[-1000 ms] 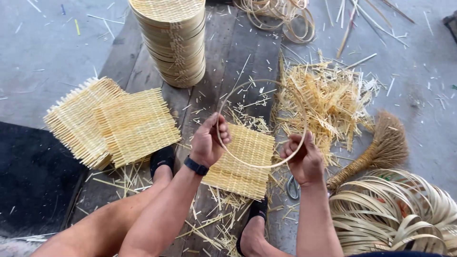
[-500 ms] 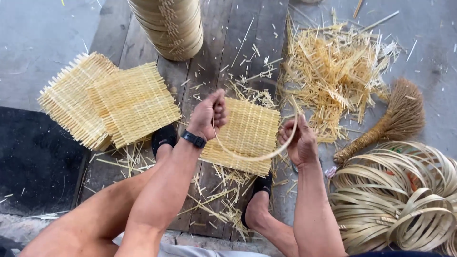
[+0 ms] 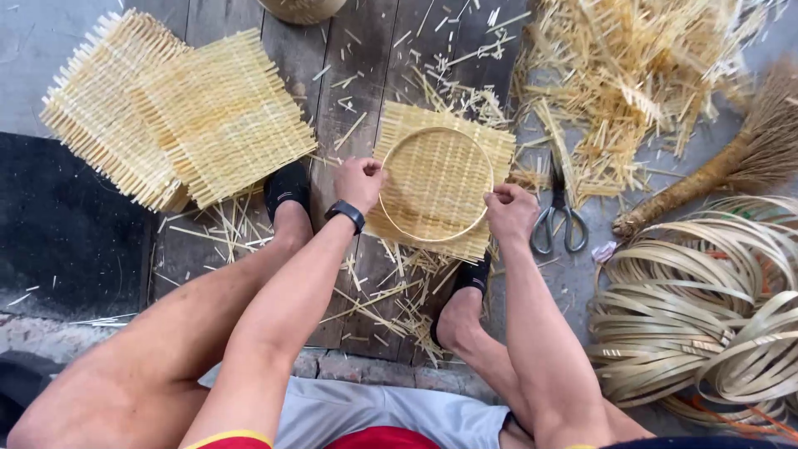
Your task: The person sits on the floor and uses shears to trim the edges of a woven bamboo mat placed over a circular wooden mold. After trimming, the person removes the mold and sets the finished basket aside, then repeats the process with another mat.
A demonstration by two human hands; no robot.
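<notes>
One thin bamboo hoop [image 3: 435, 184] lies flat on a square woven mat [image 3: 499, 141] on the plank floor [image 3: 374, 75] between the feet; left hand [image 3: 359, 181] pinches its left edge, right hand [image 3: 510, 211] pinches its right edge; scissors [image 3: 559, 218] lie just beside; two more mats [image 3: 179, 108] lie far left; bamboo strip coils [image 3: 706, 308] sit right.

Both arms stretched forward and down; left hand [image 3: 359, 183] closed in a pinch, right hand [image 3: 510, 212] also closed, fingers curled.
</notes>
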